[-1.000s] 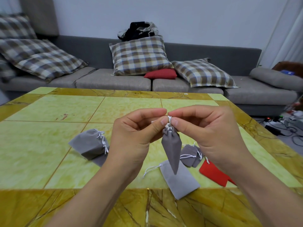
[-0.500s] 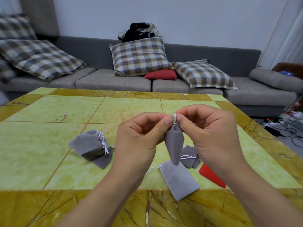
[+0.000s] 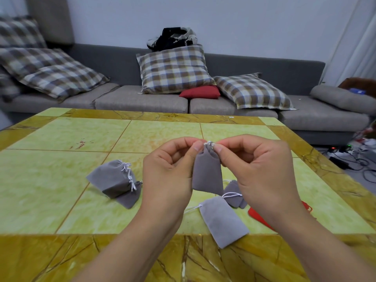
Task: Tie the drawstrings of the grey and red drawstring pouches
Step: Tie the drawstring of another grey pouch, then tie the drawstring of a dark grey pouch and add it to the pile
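**A Grey Sofa Behind a Tiled Counter**

A long grey fabric sofa (image 3: 142,98) stood against a plain pale wall (image 3: 244,23). Brown-and-cream checked cushions (image 3: 175,70) and a small red cushion (image 3: 200,92) lay on it. In front spread a yellow-green tiled counter with amber marbled borders (image 3: 61,180). Black cables (image 3: 350,161) trailed on the floor at right.

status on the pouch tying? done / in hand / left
Done, apparently: two grey pouches left of the hands, necks cinched. In hand: left hand and right hand pinch the white drawstring of a hanging grey pouch. Left: flat grey pouch and red pouch; the pouch behind it is unclear.
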A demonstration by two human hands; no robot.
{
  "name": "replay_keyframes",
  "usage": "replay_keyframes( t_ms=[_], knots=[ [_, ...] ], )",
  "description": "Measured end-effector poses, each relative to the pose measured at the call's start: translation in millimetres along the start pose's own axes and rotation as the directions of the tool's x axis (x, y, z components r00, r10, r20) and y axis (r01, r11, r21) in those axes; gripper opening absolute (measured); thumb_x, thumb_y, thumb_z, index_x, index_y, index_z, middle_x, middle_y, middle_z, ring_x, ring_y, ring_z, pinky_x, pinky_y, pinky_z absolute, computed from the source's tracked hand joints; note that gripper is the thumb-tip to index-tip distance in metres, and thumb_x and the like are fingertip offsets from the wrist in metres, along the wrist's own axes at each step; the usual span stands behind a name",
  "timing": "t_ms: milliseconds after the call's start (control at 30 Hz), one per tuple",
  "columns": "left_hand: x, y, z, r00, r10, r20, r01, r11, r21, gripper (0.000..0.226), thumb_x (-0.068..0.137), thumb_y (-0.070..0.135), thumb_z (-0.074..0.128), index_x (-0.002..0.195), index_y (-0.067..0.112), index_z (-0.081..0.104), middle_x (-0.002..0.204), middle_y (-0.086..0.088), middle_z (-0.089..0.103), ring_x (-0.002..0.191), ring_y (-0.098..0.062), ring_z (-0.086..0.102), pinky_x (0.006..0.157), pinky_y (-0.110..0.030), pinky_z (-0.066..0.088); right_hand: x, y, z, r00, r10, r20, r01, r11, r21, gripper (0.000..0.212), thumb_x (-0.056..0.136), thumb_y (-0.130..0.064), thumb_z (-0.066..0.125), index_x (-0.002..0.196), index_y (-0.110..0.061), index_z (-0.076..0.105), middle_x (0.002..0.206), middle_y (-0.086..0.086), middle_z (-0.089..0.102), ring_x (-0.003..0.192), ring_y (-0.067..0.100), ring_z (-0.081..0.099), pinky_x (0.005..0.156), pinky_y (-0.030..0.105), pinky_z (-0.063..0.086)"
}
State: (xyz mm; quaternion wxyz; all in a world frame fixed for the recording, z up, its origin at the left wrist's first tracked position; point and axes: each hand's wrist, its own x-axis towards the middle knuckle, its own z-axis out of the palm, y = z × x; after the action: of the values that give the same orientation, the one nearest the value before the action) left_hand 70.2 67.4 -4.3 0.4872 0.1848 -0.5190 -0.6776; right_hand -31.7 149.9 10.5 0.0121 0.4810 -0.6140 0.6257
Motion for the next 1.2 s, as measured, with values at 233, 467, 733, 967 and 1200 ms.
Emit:
replay_keyframes(
  t_ms=[233, 467, 733, 967, 1200],
  knots=[
    [-3, -1, 2, 0.997, 0.080, -0.013, -0.081, 0.996, -0.028, 0.007, 0.092, 0.010, 0.060, 0.089, 0.005, 0.064, 0.083, -0.008, 0.074, 0.073, -0.012, 0.069, 0.061, -0.018, 0.053, -3, 0, 6, 1.000, -0.018, -0.008, 0.018, 0.999, 0.035, 0.016, 0.087, -0.007, 0.070, 0.076, -0.018, 0.072, 0.070, -0.008, 0.070, 0.064, 0.009, 0.066, 0.058, 0.016, 0.052],
    [-4, -2, 3, 0.985, 0.169, -0.033, -0.168, 0.985, 0.033, 0.009, 0.096, 0.010, 0.056, 0.088, 0.009, 0.062, 0.079, -0.004, 0.072, 0.071, -0.011, 0.067, 0.060, -0.020, 0.051, -6, 0, 9, 0.995, -0.075, -0.059, 0.078, 0.995, 0.055, 0.015, 0.089, -0.007, 0.067, 0.079, -0.016, 0.073, 0.071, -0.008, 0.069, 0.065, 0.008, 0.064, 0.060, 0.015, 0.049],
    [0, 1, 1, 0.997, 0.080, -0.006, -0.079, 0.993, 0.088, 0.013, 0.096, 0.014, 0.056, 0.099, 0.002, 0.059, 0.083, -0.006, 0.075, 0.070, -0.010, 0.071, 0.055, -0.020, 0.052, -4, 10, 10, 0.997, -0.022, -0.077, 0.030, 0.994, 0.105, 0.014, 0.090, -0.008, 0.067, 0.082, -0.017, 0.073, 0.074, -0.004, 0.072, 0.067, 0.009, 0.065, 0.060, 0.018, 0.052],
    [19, -5, -23, 0.795, -0.511, 0.327, 0.404, 0.848, 0.343, 0.055, 0.075, 0.047, 0.076, 0.117, 0.016, 0.061, 0.105, -0.012, 0.074, 0.092, -0.029, 0.073, 0.079, -0.044, 0.060, 7, 51, 7, 0.993, 0.094, -0.077, -0.088, 0.993, 0.075, 0.011, 0.088, -0.006, 0.071, 0.087, -0.016, 0.076, 0.079, -0.003, 0.076, 0.078, 0.015, 0.073, 0.072, 0.028, 0.059],
    [49, -25, -60, 0.982, -0.187, 0.031, 0.088, 0.594, 0.799, 0.015, 0.085, 0.003, 0.066, 0.092, 0.016, 0.070, 0.076, -0.009, 0.070, 0.064, -0.026, 0.069, 0.062, -0.038, 0.061, 22, 88, -6, 0.911, 0.378, 0.166, -0.376, 0.926, -0.040, 0.027, 0.098, -0.008, 0.058, 0.122, -0.018, 0.063, 0.099, 0.000, 0.074, 0.090, 0.016, 0.070, 0.078, 0.032, 0.060]
  ],
)
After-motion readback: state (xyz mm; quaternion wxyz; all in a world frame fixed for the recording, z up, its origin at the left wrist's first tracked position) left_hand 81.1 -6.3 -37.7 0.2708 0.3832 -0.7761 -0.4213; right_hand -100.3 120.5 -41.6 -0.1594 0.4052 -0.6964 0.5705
